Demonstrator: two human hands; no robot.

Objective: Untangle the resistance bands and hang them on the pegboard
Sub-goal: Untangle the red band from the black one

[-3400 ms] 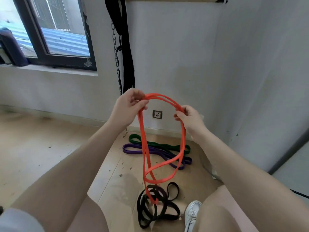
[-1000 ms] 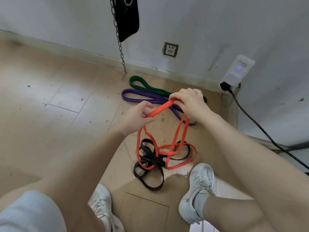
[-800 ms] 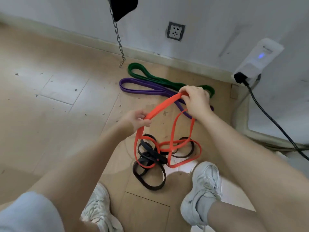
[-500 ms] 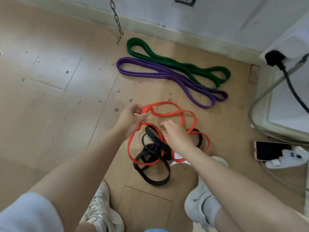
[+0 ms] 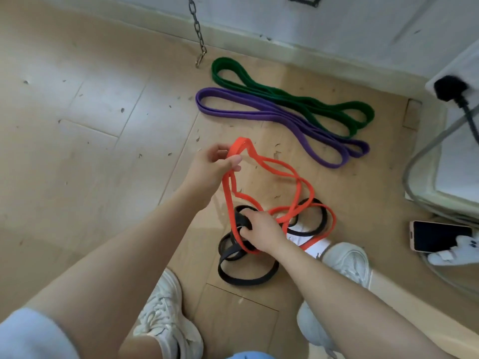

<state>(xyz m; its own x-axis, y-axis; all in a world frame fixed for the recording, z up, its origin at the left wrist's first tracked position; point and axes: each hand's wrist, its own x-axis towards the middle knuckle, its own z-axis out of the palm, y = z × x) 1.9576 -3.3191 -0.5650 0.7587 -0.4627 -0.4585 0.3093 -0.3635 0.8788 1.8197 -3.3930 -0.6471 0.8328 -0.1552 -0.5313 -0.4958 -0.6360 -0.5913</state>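
An orange band (image 5: 274,169) is looped through a black band (image 5: 246,277) that lies coiled on the wooden floor. My left hand (image 5: 212,167) pinches the upper end of the orange band and holds it above the floor. My right hand (image 5: 259,229) reaches down into the tangle, its fingers curled around a black strand. A purple band (image 5: 259,114) and a green band (image 5: 259,86) lie flat and separate farther back, near the wall. No pegboard is in view.
A metal chain (image 5: 197,27) hangs down by the wall beyond the green band. A phone (image 5: 438,235) and a white plug strip (image 5: 456,250) lie at the right beside a white ledge (image 5: 440,156) with cables. My two white shoes (image 5: 166,325) stand close below the tangle.
The view has tilted down to the floor. The orange band was lowered onto the black one. My right hand let go of the orange band and took hold of a black strand.
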